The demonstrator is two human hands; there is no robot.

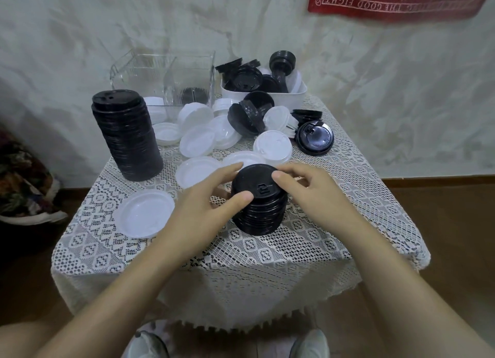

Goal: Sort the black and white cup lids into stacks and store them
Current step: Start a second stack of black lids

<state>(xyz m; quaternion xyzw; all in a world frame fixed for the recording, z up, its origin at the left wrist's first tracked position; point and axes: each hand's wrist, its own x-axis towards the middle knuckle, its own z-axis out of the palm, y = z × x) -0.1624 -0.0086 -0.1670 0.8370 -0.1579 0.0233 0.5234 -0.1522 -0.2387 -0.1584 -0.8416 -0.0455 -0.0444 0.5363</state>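
A short stack of black lids (258, 207) stands near the front middle of the lace-covered table (334, 223). My left hand (206, 205) grips it from the left, thumb on the top lid's rim and fingers behind. From the right, my right hand (310, 189) holds the top lid's edge with curled fingers. At the left rises a tall stack of black lids (127, 138). Loose white lids (198, 143) lie scattered across the middle, one white lid (146, 213) at the front left. A single black lid (314, 141) lies at the right.
A clear plastic container (166, 76) stands at the back left against the wall. A white bin (292, 92) at the back holds mixed black and white lids, with more tumbled in front of it. A patterned bag (24, 186) sits on the floor to the left.
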